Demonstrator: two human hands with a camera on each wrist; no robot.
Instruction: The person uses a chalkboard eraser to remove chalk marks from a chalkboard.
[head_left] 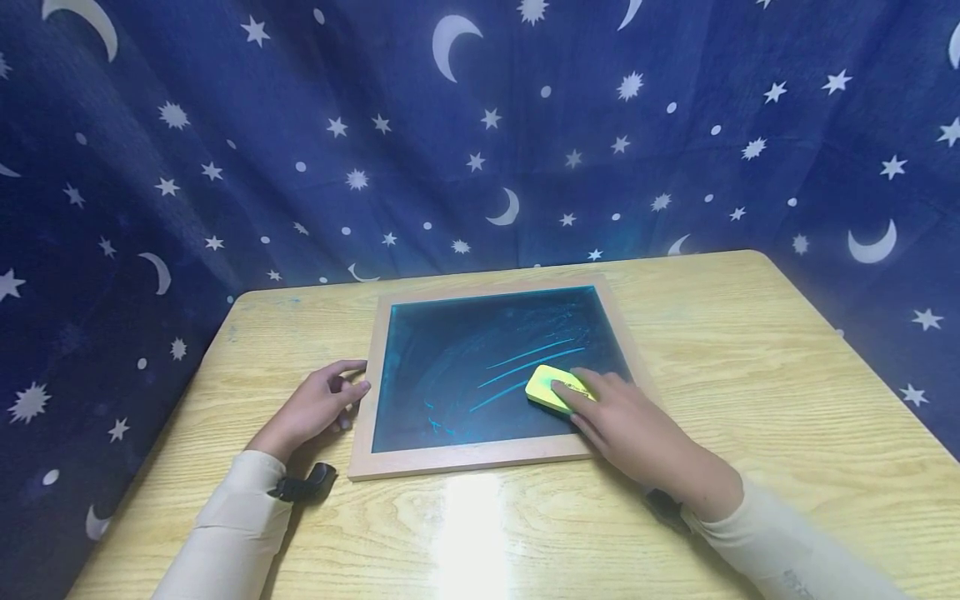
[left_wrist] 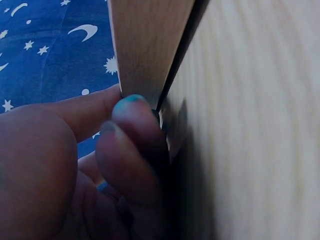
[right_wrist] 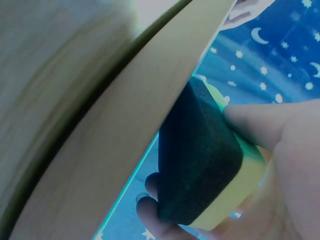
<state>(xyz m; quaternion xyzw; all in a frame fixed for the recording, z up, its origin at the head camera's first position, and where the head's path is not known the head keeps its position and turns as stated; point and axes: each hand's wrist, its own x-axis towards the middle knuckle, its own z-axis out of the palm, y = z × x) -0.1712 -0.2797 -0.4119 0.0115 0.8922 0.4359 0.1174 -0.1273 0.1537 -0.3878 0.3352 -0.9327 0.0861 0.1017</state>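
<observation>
A dark blue curtain (head_left: 480, 133) printed with white stars and moons is hung behind and around a pale wooden table (head_left: 750, 350), so the scene is closed in on three sides.

At the left, the left hand (head_left: 315, 408) is laid on the table against the left edge of a wood-framed board (head_left: 360, 433). Its fingers are loosely curled, and in the left wrist view two fingertips (left_wrist: 132, 112) are seen pressed to the frame's side. The board is probably being steadied in this way, so that it is kept from sliding across the smooth table; whether the frame is actually pinched cannot be told from that close, blurred view.

The board is laid flat near the middle of the table. Its dark surface is smeared with a bluish haze, and a few bright turquoise strokes (head_left: 525, 358) are left on it toward the right.

At the right, a yellow eraser (head_left: 551, 390) is held by the right hand (head_left: 630, 433) on the board's lower right part. The grip is a narrow one: the fingers are laid over the yellow top, the thumb is set at the side, and the dark felt face (right_wrist: 197, 155) is turned down to the board, as wiping would require.

No containers are seen on the table.
</observation>
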